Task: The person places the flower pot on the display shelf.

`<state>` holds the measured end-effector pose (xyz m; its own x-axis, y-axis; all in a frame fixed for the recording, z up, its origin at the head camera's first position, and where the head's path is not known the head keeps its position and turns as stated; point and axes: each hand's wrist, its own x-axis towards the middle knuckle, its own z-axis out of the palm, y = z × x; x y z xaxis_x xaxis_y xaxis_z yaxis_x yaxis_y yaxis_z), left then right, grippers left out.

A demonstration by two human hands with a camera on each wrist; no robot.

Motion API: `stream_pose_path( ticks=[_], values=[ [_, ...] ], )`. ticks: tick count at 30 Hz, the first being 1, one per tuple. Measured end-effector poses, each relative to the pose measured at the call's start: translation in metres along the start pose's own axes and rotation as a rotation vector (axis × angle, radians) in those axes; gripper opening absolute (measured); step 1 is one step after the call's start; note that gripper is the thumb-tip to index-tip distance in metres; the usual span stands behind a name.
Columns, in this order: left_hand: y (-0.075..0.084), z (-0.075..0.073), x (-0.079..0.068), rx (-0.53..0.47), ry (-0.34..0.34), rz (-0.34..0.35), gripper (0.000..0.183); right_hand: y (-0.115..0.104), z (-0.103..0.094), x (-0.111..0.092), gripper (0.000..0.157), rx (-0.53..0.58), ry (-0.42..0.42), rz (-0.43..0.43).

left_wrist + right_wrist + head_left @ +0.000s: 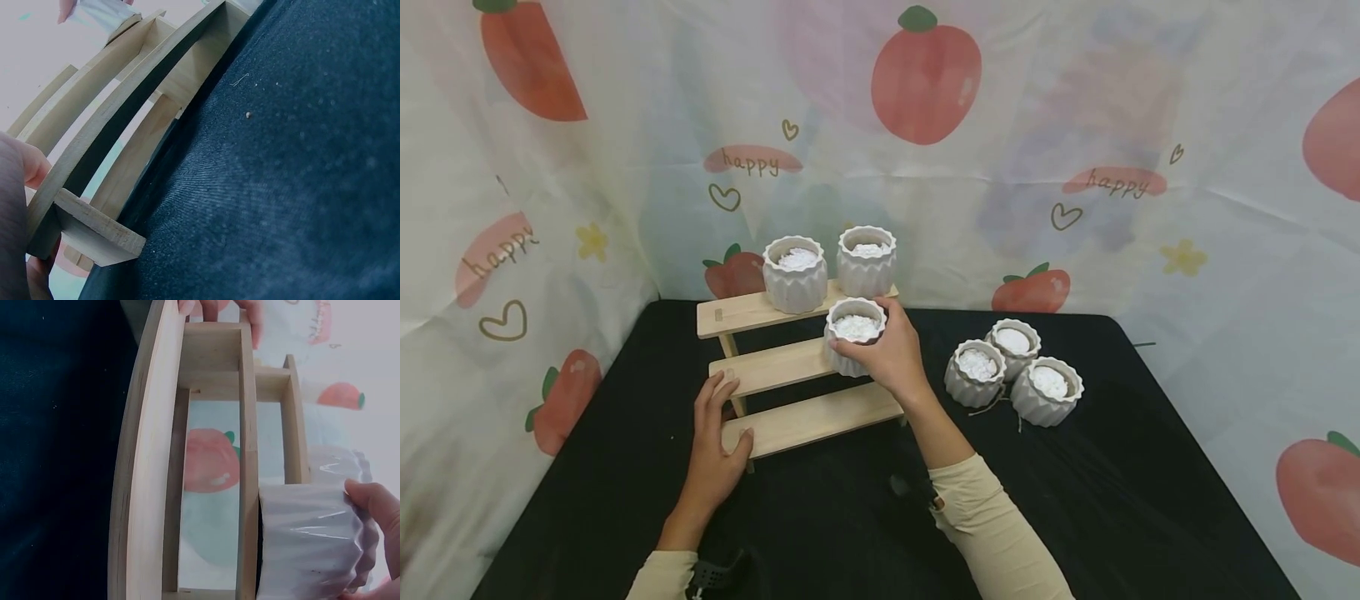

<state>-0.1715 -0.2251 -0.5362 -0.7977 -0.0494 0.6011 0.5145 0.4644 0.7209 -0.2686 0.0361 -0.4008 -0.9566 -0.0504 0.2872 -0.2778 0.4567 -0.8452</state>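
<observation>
A pale cloth backdrop (1015, 108) printed with fruit stands behind a black worktop (1142, 492), whose right edge slants toward the viewer. The worktop stretches in front of a three-step wooden stand (782, 367) and away to its right. Two arms in pale sleeves (1007, 533) reach in from below. The left hand (718, 450) grips the stand's left end, thumb at the lowest step, fingers at the middle one. The right hand (891, 354), reaching up and leftward, pinches the held pot (846, 365), white and ribbed, at the right of the middle step. Two similar pots (795, 292) stand on the top step; three more (1047, 408) cluster on the worktop, apart from the stand. The right wrist view adds the held pot's base, close against the board; whether they touch cannot be told. Only the left wrist view makes out a tiny pale speck (248, 115) on the black cloth.
</observation>
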Motion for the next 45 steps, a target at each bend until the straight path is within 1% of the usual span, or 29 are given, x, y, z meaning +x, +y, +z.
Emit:
stream_pose_path(
  ticks=[1,9,14,17,22,29,34,37,42,45],
  values=[
    [-0.005,0.000,-0.001,0.003,-0.004,0.000,0.083,0.001,-0.001,0.000,0.085,-0.001,-0.004,-0.002],
    [-0.004,0.001,-0.002,-0.001,-0.001,-0.008,0.084,0.007,-0.005,-0.004,0.089,0.013,-0.020,-0.009],
    [-0.004,0.001,-0.001,-0.001,0.000,-0.008,0.084,0.011,-0.009,-0.007,0.092,0.016,-0.046,0.011],
    [-0.004,0.002,-0.002,-0.002,-0.002,-0.013,0.084,0.016,-0.014,-0.010,0.093,0.032,-0.072,0.035],
    [-0.003,0.001,-0.003,0.003,-0.009,-0.012,0.084,0.026,-0.024,-0.016,0.090,0.049,-0.106,0.077],
    [-0.003,0.000,-0.002,0.005,-0.007,0.006,0.082,0.040,-0.038,-0.020,0.089,0.052,-0.120,0.078],
    [-0.003,0.000,-0.003,0.000,-0.003,0.006,0.083,0.045,-0.049,-0.022,0.083,0.046,-0.110,0.080],
    [-0.004,-0.001,-0.003,0.003,-0.002,0.012,0.083,0.049,-0.056,-0.022,0.077,0.030,-0.101,0.086],
    [-0.006,0.000,-0.003,0.006,0.007,0.026,0.084,0.053,-0.066,-0.022,0.065,0.005,-0.070,0.114],
    [-0.006,0.001,-0.003,0.004,0.009,0.033,0.085,0.056,-0.075,-0.024,0.061,-0.017,-0.046,0.134]
  ],
)
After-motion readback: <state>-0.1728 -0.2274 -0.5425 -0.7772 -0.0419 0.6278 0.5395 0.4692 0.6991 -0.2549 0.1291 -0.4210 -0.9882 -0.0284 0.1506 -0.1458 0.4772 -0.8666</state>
